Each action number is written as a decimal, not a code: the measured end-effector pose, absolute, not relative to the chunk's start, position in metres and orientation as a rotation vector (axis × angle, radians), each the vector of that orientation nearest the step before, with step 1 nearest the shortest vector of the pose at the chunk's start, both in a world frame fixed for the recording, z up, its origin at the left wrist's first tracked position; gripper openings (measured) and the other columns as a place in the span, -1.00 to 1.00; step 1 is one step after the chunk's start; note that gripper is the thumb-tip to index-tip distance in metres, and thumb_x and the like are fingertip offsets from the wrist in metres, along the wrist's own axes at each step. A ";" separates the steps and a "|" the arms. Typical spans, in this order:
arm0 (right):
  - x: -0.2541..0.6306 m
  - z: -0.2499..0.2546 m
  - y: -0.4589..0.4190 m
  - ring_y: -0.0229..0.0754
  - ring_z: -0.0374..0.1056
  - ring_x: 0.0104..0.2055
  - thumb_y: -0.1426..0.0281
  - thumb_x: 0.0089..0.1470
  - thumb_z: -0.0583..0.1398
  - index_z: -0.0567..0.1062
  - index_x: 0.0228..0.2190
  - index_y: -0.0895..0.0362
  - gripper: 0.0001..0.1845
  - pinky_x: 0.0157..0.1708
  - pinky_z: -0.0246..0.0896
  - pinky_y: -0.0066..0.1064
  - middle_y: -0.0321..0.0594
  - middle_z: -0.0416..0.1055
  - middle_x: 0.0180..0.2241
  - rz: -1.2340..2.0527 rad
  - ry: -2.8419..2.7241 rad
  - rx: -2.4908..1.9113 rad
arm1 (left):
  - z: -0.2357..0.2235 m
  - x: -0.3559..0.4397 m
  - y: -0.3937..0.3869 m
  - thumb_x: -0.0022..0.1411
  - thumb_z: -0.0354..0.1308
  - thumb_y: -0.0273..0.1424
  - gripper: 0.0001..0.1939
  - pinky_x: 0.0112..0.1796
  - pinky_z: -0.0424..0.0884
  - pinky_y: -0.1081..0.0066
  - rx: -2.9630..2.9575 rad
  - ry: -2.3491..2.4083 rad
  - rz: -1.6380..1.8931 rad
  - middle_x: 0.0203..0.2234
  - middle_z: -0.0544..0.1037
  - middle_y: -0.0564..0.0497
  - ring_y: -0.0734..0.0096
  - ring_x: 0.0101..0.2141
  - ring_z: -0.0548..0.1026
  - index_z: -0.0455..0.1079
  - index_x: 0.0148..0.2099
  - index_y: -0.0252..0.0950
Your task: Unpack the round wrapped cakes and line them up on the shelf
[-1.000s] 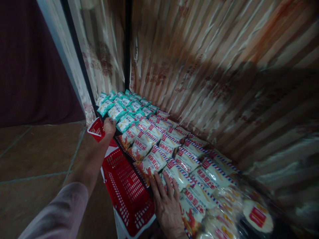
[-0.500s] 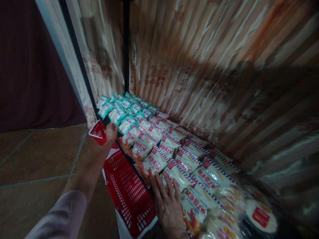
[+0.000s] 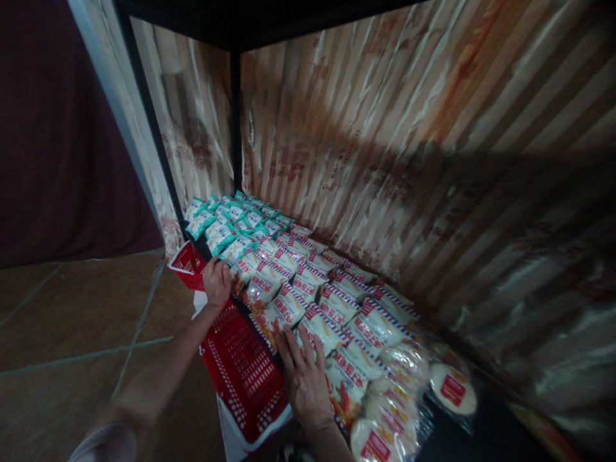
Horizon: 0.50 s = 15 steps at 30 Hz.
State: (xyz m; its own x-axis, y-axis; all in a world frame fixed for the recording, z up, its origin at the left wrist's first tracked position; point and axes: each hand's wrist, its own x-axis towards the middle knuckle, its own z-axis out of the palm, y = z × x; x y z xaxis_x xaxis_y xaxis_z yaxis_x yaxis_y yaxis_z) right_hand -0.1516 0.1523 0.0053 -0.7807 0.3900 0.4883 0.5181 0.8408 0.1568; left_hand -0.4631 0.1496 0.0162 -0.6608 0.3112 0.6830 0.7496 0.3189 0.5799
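Note:
At the front edge of the shelf, my left hand (image 3: 217,282) has its fingers curled in, close to a teal-and-white snack bag (image 3: 235,249) and a white printed snack bag (image 3: 245,264). Its fingertips are hidden, so what they hold, if anything, does not show. Nearer to me, my right hand (image 3: 307,382) is open, fingers spread against the front of the white snack bags (image 3: 317,328) with red lettering and striped edges. One more bag of that kind (image 3: 350,375) lies just to its right.
Below the shelf edge stand a red plastic basket (image 3: 240,359) with a white rim and a smaller-looking red basket (image 3: 188,260). Clear-wrapped round white packs (image 3: 385,410) lie at the near right. A pleated, printed curtain (image 3: 337,128) backs the shelf; a black post (image 3: 235,122) stands at the corner.
My left hand has shifted a little toward me along the shelf edge, from the teal bags to the first white bags. My right hand stays on the white bags. The view has tilted up.

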 end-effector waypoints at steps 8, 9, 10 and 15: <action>-0.155 0.006 0.150 0.02 -0.16 0.32 0.38 0.18 0.04 0.28 0.15 0.01 -0.51 0.26 -0.39 0.03 -0.26 0.11 0.25 -0.288 -2.584 -0.673 | 0.020 -0.314 0.084 0.34 -0.13 -0.43 -0.62 0.16 0.19 0.11 -1.616 -1.873 -1.276 0.22 0.20 -0.14 0.21 0.25 0.08 0.20 0.17 -0.27; -0.155 0.007 0.150 0.00 -0.16 0.33 0.38 0.19 0.02 0.27 0.15 0.00 -0.52 0.26 -0.38 0.02 -0.26 0.11 0.25 -0.273 -2.588 -0.676 | 0.017 -0.303 0.079 0.34 -0.13 -0.43 -0.59 0.16 0.20 0.11 -1.666 -1.857 -1.269 0.23 0.19 -0.14 0.21 0.26 0.08 0.15 0.22 -0.27; -0.154 0.009 0.149 -0.02 -0.17 0.33 0.38 0.20 0.01 0.26 0.16 0.01 -0.52 0.26 -0.37 0.02 -0.25 0.09 0.26 -0.259 -2.594 -0.683 | 0.013 -0.296 0.075 0.34 -0.13 -0.43 -0.55 0.16 0.20 0.11 -1.692 -1.854 -1.267 0.23 0.19 -0.15 0.22 0.26 0.07 0.09 0.25 -0.28; -0.156 0.021 0.147 -0.06 -0.17 0.34 0.42 0.23 -0.04 0.26 0.15 0.15 -0.53 0.27 -0.36 -0.01 -0.11 0.04 0.28 -0.205 -2.585 -0.699 | -0.013 -0.289 0.080 0.35 -0.16 -0.44 -0.50 0.17 0.18 0.07 -1.723 -1.906 -1.194 0.23 0.19 -0.22 0.20 0.28 0.03 -0.02 0.31 -0.35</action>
State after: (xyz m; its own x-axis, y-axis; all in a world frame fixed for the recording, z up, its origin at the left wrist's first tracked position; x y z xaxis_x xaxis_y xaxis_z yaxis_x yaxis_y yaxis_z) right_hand -0.1563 0.1471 0.0210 -0.7692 0.4421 0.4613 0.5092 0.8603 0.0246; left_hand -0.2889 0.0801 -0.0128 -0.2306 0.6713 0.7044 0.9268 -0.0690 0.3691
